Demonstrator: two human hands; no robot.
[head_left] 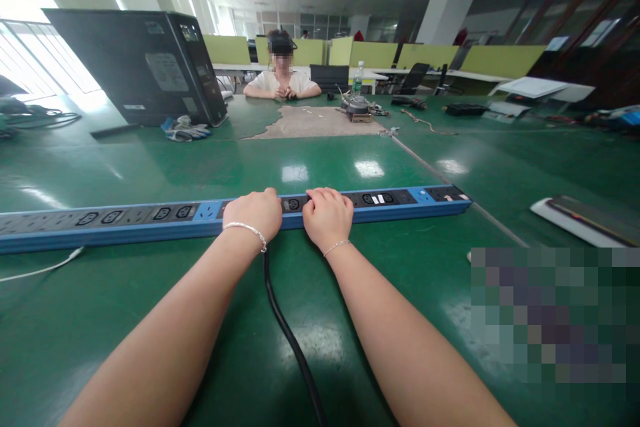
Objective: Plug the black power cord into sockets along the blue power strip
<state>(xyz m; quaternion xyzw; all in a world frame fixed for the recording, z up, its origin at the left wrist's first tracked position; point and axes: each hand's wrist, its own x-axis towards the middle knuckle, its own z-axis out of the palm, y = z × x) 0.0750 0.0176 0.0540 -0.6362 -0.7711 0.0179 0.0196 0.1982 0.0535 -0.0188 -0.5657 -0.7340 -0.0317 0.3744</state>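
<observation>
A long blue power strip [150, 228] with black sockets lies across the green table. My left hand [256, 213] is closed over the strip near its middle, at the top end of a black cable [287, 330] that runs down toward me. What its fingers hold is hidden behind the hand. Just to the right, my right hand [329, 215] rests on the strip with its fingers curled together; anything under them is out of sight. One socket shows between the two hands.
A black computer case [135, 67] and gloves [185, 128] are at the back left. Across the green table [225, 167] sits a person [283, 83]. A bottle [358, 77] and small parts stand behind. A white cable [43, 272] lies left, a white-edged device [585, 221] right.
</observation>
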